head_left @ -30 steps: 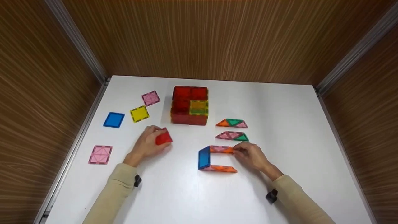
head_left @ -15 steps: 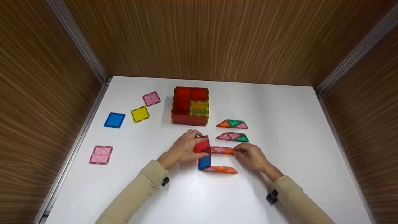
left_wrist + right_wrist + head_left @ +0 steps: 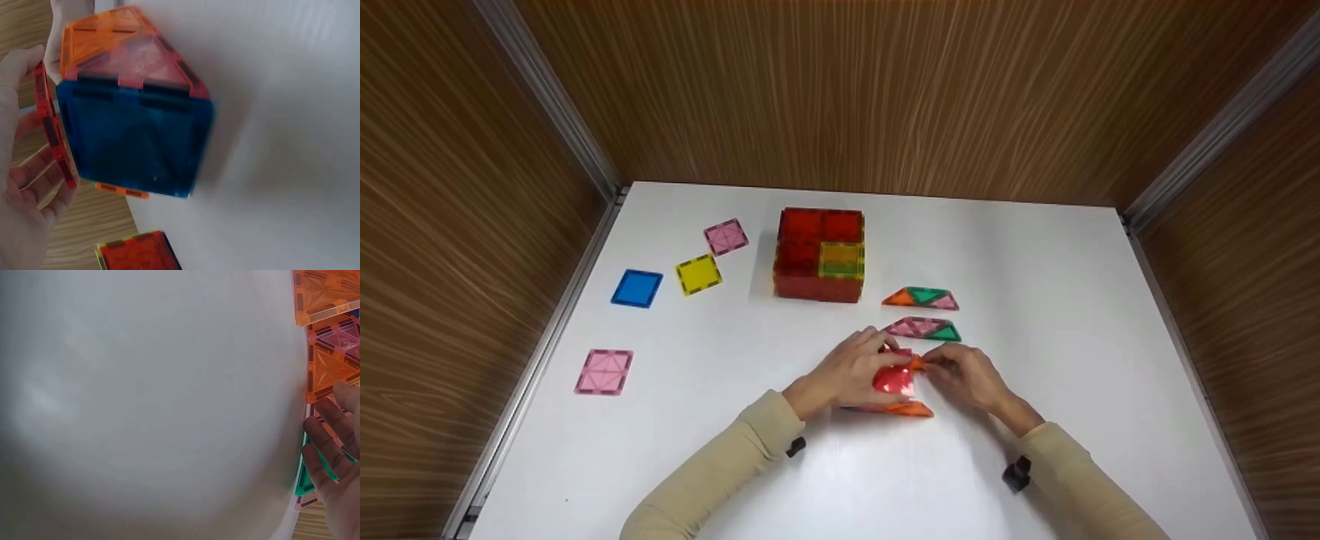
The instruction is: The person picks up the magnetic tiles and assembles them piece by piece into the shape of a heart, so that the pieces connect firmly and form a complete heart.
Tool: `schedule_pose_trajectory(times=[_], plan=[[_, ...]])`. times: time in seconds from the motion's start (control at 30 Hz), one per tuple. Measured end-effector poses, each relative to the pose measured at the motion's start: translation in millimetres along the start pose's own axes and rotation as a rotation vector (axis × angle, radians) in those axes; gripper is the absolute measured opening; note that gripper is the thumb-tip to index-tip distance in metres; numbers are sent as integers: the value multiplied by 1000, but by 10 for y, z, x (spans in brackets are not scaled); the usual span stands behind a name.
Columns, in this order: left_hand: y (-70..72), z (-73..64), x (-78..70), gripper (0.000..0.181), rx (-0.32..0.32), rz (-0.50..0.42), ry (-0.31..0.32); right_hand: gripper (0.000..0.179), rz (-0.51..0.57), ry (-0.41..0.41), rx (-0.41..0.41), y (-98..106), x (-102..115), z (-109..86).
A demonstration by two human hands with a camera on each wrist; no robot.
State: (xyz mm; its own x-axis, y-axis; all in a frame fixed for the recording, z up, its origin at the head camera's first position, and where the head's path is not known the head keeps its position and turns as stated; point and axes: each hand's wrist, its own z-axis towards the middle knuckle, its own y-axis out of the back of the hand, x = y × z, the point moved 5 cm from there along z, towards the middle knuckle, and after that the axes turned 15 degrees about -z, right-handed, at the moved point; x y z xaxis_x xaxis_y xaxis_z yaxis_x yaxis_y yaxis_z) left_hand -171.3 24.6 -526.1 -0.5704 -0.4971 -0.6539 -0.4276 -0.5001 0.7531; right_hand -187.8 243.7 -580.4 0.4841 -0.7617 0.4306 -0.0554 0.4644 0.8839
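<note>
In the head view my left hand holds a red square magnetic tile between thumb and fingers, above a small standing structure. A blue square tile stands upright as its left side, hidden under that hand in the head view. The front side is a pink-and-orange trapezoid panel. My right hand pinches the orange end of a similar panel at the back. The left wrist view shows the red tile edge-on beside the blue tile's upper edge; contact between them cannot be told.
Behind stand two trapezoid panels, one orange-green-pink, one pink-green. Further back is a red box of tiles with a yellow-framed square. Loose at left lie a blue tile, a yellow tile and pink tiles.
My left hand has carried the red tile rightward from the table at left, past the blue tile, to above the structure. The right hand keeps its pinch in the same place.
</note>
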Motion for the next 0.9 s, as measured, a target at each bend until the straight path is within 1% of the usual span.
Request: schedule_pose_trajectory(times=[0.1, 0.17, 0.23, 0.33, 0.43, 0.5, 0.6, 0.73, 0.9], plan=[[-70, 26, -24, 64, 27, 18, -1, 21, -1, 5, -13, 1, 0, -1], [-101, 31, -21, 62, 32, 27, -1, 21, 2, 6, -11, -7, -3, 4], [-116, 27, -9, 61, 37, 36, 8, 21, 11, 3, -5, -12, -4, 9], [-113, 8, 7, 62, 37, 25, 15, 21, 11, -4, 5, -18, -6, 9], [-89, -31, 21, 65, 27, 32, 4, 20, 14, -10, 7, -15, -1, 8], [-64, -67, 36, 65, 10, 37, -10, 20, 21, -4, 3, -16, 11, 10], [-19, -126, 69, 65, -9, 25, -25, 18, 39, 5, 1, -24, 44, 21], [45, -209, 134, 64, -9, -23, -12, 16, 42, 26, 9, -59, 119, 59], [119, -313, 215, 62, -9, -46, 6, 17, 39, 39, 39, -116, 232, 134]])
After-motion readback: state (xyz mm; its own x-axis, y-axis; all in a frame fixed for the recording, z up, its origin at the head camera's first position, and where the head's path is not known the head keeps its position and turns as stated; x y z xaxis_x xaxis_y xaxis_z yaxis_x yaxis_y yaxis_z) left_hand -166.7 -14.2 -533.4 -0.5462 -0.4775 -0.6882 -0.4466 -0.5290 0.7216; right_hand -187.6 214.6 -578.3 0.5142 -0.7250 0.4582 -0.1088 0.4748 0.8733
